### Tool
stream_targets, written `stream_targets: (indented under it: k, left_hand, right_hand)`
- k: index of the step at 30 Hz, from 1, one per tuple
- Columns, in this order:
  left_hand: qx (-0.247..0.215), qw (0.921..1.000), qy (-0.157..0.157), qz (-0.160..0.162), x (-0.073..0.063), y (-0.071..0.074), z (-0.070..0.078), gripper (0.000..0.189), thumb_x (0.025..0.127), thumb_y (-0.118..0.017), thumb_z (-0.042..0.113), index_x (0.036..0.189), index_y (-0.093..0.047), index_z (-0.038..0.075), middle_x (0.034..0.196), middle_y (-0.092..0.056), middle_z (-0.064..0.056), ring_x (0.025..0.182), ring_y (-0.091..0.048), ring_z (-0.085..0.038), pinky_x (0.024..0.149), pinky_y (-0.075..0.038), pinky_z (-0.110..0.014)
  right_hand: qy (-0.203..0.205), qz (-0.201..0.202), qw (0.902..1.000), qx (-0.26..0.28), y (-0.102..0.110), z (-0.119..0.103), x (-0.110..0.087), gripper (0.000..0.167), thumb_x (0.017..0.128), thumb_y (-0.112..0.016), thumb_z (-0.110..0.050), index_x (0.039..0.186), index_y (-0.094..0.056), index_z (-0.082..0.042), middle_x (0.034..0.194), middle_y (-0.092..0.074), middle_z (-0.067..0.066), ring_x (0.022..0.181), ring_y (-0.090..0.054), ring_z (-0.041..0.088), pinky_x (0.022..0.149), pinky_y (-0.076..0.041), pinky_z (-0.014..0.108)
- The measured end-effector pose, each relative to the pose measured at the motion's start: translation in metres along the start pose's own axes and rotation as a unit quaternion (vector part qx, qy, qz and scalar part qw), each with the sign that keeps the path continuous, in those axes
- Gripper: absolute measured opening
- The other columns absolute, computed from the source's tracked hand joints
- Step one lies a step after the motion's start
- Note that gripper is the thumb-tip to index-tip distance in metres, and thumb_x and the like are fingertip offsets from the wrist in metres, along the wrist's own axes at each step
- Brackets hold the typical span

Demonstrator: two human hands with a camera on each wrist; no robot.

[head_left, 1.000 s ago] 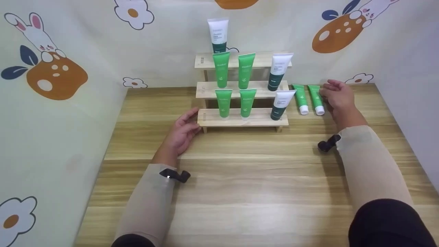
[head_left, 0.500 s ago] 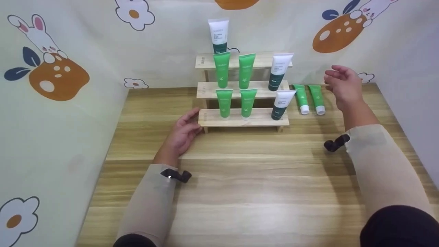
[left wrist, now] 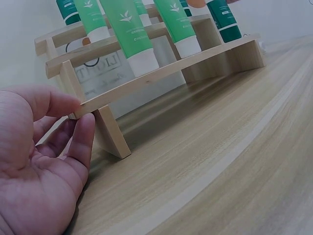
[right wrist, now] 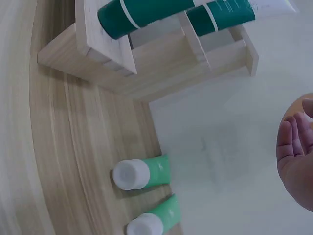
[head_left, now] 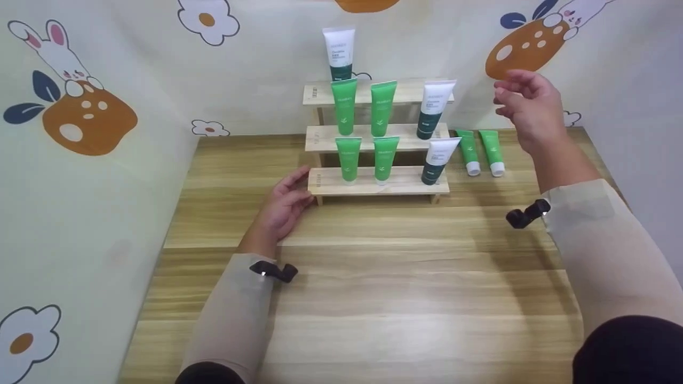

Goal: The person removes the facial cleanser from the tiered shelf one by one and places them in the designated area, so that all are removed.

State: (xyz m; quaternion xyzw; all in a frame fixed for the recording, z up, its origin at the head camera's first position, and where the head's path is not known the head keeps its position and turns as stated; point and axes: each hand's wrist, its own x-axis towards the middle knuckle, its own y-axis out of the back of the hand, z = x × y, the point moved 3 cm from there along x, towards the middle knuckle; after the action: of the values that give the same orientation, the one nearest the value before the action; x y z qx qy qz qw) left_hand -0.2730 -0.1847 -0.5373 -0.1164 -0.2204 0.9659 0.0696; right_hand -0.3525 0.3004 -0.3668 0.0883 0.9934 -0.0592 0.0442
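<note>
A three-step wooden display rack (head_left: 408,183) stands at the back of the table. My left hand (head_left: 283,208) pinches the left end of its lowest step; in the left wrist view the thumb lies on the board and fingertips reach beneath it. Raised in the air right of the rack is my right hand (head_left: 533,109), loosely curled and holding nothing. Green squeeze tubes (head_left: 349,159) stand in pairs on the lower two steps. White-and-dark-green tubes (head_left: 441,160) stand at their right ends, and another (head_left: 339,53) is at the top left.
Two green tubes with white caps, one nearer the rack (head_left: 468,152) and one farther right (head_left: 492,152), lie on the wood-grain table (head_left: 373,277) right of the rack. Patterned cloth walls (head_left: 256,80) enclose the back and sides.
My right hand has risen from beside the lying green tubes into the air, up and slightly right. The left hand stays on the rack, and the tubes have not moved.
</note>
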Motion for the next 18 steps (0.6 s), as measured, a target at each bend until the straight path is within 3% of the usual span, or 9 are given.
stream_targets:
  k: [9,13,18]
  left_hand:
    - [0.007,1.0000,0.002,0.001,0.000,0.000,0.001,0.071,0.096,-0.057,-0.013,0.162,-0.044,0.009,0.165,-0.045,-0.006,0.119,-0.062,-0.015,0.094,-0.058,-0.024]
    - [0.011,0.9999,0.000,-0.004,0.001,0.000,0.002,0.071,0.097,-0.057,-0.012,0.163,-0.042,0.008,0.166,-0.044,-0.006,0.122,-0.061,-0.015,0.094,-0.058,-0.024]
    - [0.012,0.9999,0.003,-0.002,0.000,0.001,0.001,0.070,0.096,-0.058,-0.011,0.162,-0.046,0.010,0.168,-0.043,-0.005,0.126,-0.061,-0.017,0.095,-0.059,-0.024]
  right_hand:
    - [0.073,-0.035,0.9964,-0.026,-0.032,-0.025,-0.014,0.053,0.089,-0.087,-0.025,0.137,-0.066,-0.012,0.117,-0.070,0.004,0.103,-0.070,0.019,0.083,-0.062,0.023]
    - [0.113,-0.054,0.9916,-0.031,-0.047,-0.039,-0.020,0.054,0.089,-0.087,-0.027,0.136,-0.066,-0.010,0.116,-0.069,0.005,0.105,-0.070,0.021,0.089,-0.062,0.024]
    - [0.135,-0.078,0.9870,-0.039,-0.070,-0.056,-0.024,0.053,0.090,-0.086,-0.026,0.137,-0.066,-0.010,0.118,-0.068,0.005,0.110,-0.070,0.022,0.096,-0.060,0.026]
